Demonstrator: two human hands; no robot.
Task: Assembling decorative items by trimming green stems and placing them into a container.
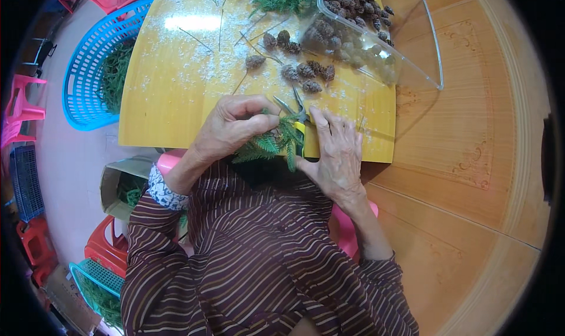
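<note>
We see the left hand's (235,121) thumb and forefinger pinching a green sprig (268,143), whose needled tips droop toward the lap. Just to its right, the right hand (339,153) grips yellow-handled pliers (302,116), its fingers bent loosely around the handles. The relation we watch is this narrow one: the pliers' long axis points away from the body, the jaws parted just beyond the left fingertips, while the sprig overlaps the handles. The left hand is nearer the sprig. Farther out on the table (159,112), we find loose pine cones (312,87), then a clear bin (406,65) of more cones.
</note>
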